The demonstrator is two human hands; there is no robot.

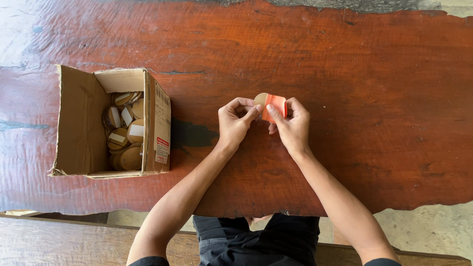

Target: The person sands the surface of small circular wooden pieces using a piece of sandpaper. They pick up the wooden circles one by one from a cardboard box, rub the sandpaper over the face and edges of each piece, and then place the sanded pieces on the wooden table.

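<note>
The fingers [252, 112] of the left hand [235, 123] are curled and pinch a small round tan disc [260, 98] at its left side, thumb and forefinger pressed together on it. The fingers [276, 114] of the right hand [294, 128] pinch an orange sheet [276, 106] that lies folded over the disc's right part. Both things are held just above the desk [345, 74], near the middle of its width and about midway between its far and near edges.

Near the left end of the desk stands an open cardboard box [81, 123], flaps up, its near side close to the near edge. Inside lie many more round tan discs [125, 133], some with pale rectangular patches; how many there are cannot be told, since the flaps and the box wall cover part of the heap.

Between the box and the hands the red-brown wood is bare, with a dark stain [194, 134] just right of the box. Right of the hands the desk runs bare to the right edge of the view. The far edge is uneven, with grey ground [354, 4] beyond it.

Most of the disc is hidden behind the orange sheet and fingers. The forearms cross the near edge; below it a wooden bench [59, 241] and dark clothing [256, 241] show, cut off by the frame.
</note>
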